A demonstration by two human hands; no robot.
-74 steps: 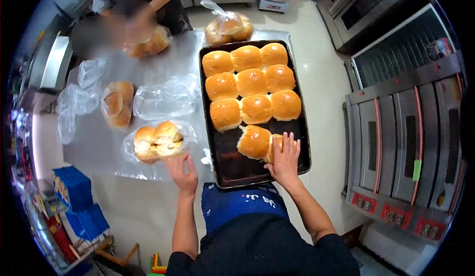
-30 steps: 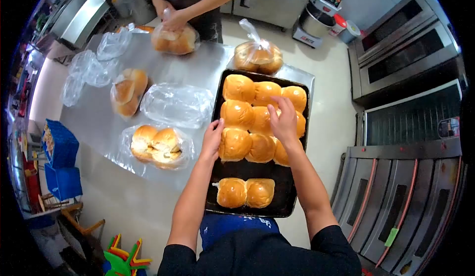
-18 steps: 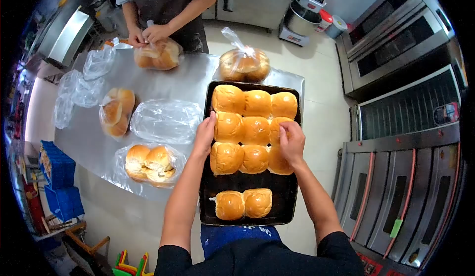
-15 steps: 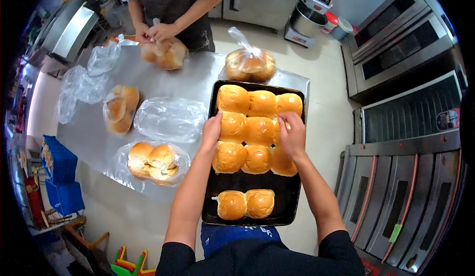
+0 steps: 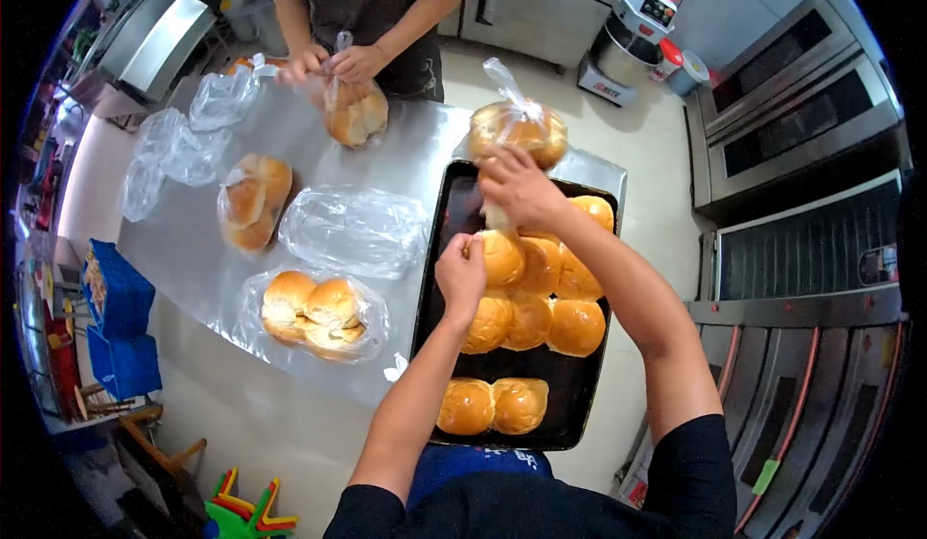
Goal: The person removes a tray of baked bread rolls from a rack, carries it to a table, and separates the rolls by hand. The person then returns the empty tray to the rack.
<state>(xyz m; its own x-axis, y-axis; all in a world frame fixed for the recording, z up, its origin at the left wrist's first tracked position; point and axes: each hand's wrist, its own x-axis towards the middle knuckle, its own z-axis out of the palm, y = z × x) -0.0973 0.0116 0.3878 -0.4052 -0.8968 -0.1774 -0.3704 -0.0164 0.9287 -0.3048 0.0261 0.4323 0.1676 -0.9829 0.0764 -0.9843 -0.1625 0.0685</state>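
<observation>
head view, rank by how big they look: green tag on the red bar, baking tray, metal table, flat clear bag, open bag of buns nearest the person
Metal table
Baking tray
Flat clear bag and open bag of buns: too alike to rank
Green tag

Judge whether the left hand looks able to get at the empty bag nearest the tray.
Probably yes: only the tray rim seems to lie between the left hand and the empty bag, though the hand looks busy at a bun.
</observation>
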